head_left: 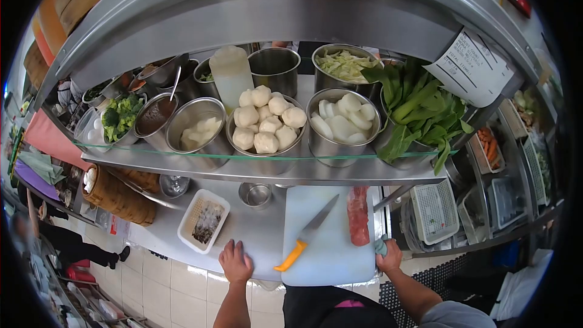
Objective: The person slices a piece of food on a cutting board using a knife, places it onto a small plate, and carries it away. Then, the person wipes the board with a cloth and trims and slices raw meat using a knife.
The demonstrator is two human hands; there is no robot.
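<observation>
My left hand [235, 261] lies with its fingers stretched out on the front edge of the steel counter [255, 243], holding nothing. At the right edge of the white cutting board [328, 267], my right hand [390, 256] is closed on a small grey-blue cloth [381, 246]. A knife with a yellow handle [293, 255] lies flat on the board, its blade slanting up and to the right. Beside it, a long strip of raw red meat [358, 215] rests near the right side. Left of the board stands a white basket [184, 231] with dark and pale bits inside.
A steel shelf [261, 172] with a glass edge spans above the board. It carries pots of dough balls [265, 118], white slices [343, 118] and leafy greens [419, 106]. A printed order slip [473, 64] hangs at right. Bamboo steamers [118, 197] lie at left; a person's leg [79, 246] shows beyond.
</observation>
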